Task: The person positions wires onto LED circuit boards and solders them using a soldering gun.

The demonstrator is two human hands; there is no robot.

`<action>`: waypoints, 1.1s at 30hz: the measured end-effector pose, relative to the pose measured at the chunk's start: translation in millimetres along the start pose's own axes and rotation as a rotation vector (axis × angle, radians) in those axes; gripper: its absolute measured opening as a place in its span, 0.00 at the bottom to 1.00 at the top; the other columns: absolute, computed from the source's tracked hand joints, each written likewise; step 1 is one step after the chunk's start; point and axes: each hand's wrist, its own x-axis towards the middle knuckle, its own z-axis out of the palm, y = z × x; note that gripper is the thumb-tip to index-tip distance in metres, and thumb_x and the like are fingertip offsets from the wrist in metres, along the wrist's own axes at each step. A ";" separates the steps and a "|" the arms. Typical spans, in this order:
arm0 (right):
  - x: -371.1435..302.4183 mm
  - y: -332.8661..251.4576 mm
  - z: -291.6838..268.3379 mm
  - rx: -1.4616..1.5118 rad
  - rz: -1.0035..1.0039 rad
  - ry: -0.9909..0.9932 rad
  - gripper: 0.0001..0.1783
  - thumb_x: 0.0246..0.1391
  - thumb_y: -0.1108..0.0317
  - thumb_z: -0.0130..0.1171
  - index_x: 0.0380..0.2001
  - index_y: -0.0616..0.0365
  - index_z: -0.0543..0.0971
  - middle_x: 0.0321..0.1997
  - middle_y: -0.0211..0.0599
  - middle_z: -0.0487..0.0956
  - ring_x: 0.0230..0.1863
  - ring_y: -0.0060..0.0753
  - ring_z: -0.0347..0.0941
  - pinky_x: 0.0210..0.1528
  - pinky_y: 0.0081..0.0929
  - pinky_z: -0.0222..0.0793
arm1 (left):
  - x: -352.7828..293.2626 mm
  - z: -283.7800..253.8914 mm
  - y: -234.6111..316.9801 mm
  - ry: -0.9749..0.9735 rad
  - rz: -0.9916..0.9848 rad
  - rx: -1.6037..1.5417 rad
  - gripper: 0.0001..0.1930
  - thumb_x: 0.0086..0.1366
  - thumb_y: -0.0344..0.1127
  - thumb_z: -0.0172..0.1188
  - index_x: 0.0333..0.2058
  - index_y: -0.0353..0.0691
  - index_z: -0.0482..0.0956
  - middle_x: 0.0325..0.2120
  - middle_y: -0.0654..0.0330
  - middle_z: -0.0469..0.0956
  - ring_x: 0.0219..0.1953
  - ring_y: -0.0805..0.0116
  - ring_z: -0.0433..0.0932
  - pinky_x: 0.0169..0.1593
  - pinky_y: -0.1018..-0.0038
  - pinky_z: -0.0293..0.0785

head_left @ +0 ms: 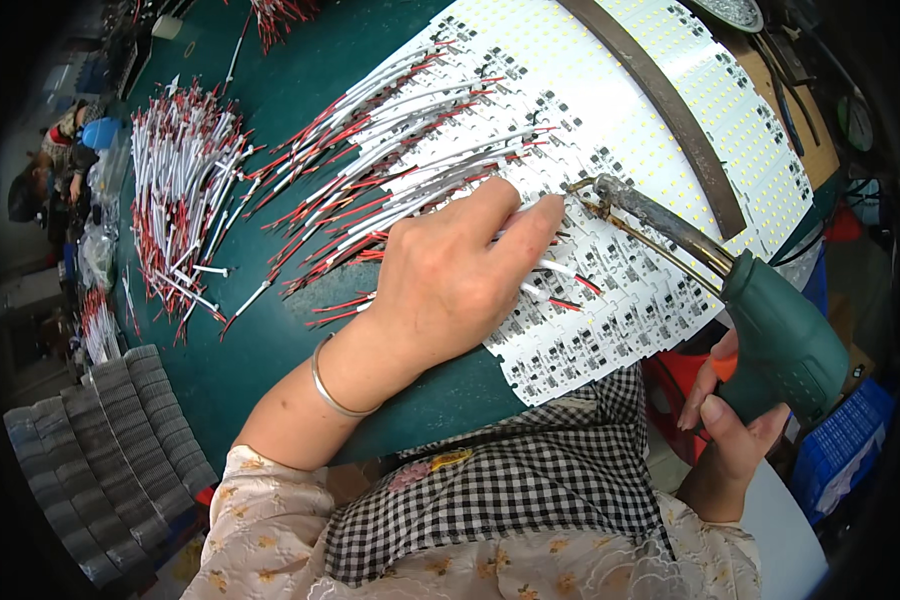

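My right hand [735, 420] is wrapped round the grip of a green soldering gun [790, 335], a finger at its orange trigger. The gun's dark, worn tip [582, 190] reaches left to the white circuit board panel [590, 350], close by the fingertips of my left hand [460, 265]. That hand is closed in a pinch over the panel. White-sleeved wires [560, 268] with red and black ends stick out from beneath it; its fingers hide where they are gripped. Rows of similar wires [410, 150] lie across the panel's left side, red and black ends pointing both ways.
A large heap of white-sleeved wires [185, 180] lies on the green tabletop [300, 90] at left. A curved dark metal bar [670, 105] rests across the panel. Stacked grey ribbed pieces [110, 460] stand at lower left, a blue crate [845, 450] at lower right. Another person [55, 165] sits far left.
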 end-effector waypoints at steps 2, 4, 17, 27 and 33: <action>-1.4 2.0 -1.6 0.001 0.008 0.000 0.32 0.44 0.71 0.63 0.50 0.77 0.63 0.37 0.49 0.70 0.16 0.28 0.68 0.13 0.20 0.67 | 0.5 0.1 0.3 -0.003 -0.001 -0.007 0.27 0.38 0.20 0.63 0.44 0.40 0.80 0.24 0.60 0.74 0.21 0.67 0.74 0.19 0.73 0.68; -0.2 1.9 -0.4 0.003 0.022 -0.010 0.32 0.44 0.71 0.62 0.50 0.76 0.63 0.36 0.48 0.69 0.16 0.28 0.68 0.13 0.20 0.67 | 0.9 1.7 -0.6 0.005 0.015 0.006 0.22 0.44 0.23 0.60 0.42 0.40 0.78 0.23 0.61 0.71 0.20 0.68 0.73 0.18 0.73 0.68; 3.8 -1.9 -15.2 0.138 0.016 -0.062 0.35 0.45 0.74 0.62 0.55 0.79 0.60 0.42 0.53 0.71 0.21 0.27 0.71 0.17 0.20 0.70 | 1.4 -5.0 5.4 -0.073 -0.051 0.015 0.28 0.38 0.22 0.63 0.45 0.41 0.78 0.26 0.62 0.74 0.24 0.66 0.76 0.22 0.72 0.70; -3.3 0.3 -21.9 0.153 -0.001 -0.030 0.38 0.43 0.73 0.64 0.54 0.80 0.59 0.50 0.60 0.69 0.20 0.27 0.71 0.16 0.21 0.71 | 3.8 4.7 -5.3 0.026 0.038 -0.040 0.26 0.38 0.19 0.60 0.43 0.39 0.78 0.23 0.60 0.75 0.22 0.64 0.75 0.21 0.72 0.69; -7.0 -1.3 -8.1 0.017 -0.056 0.067 0.36 0.45 0.64 0.65 0.49 0.79 0.61 0.31 0.47 0.72 0.12 0.25 0.66 0.11 0.20 0.65 | 7.5 0.2 -1.6 -0.036 -0.009 -0.083 0.21 0.40 0.17 0.58 0.37 0.38 0.80 0.23 0.59 0.76 0.24 0.64 0.76 0.24 0.73 0.71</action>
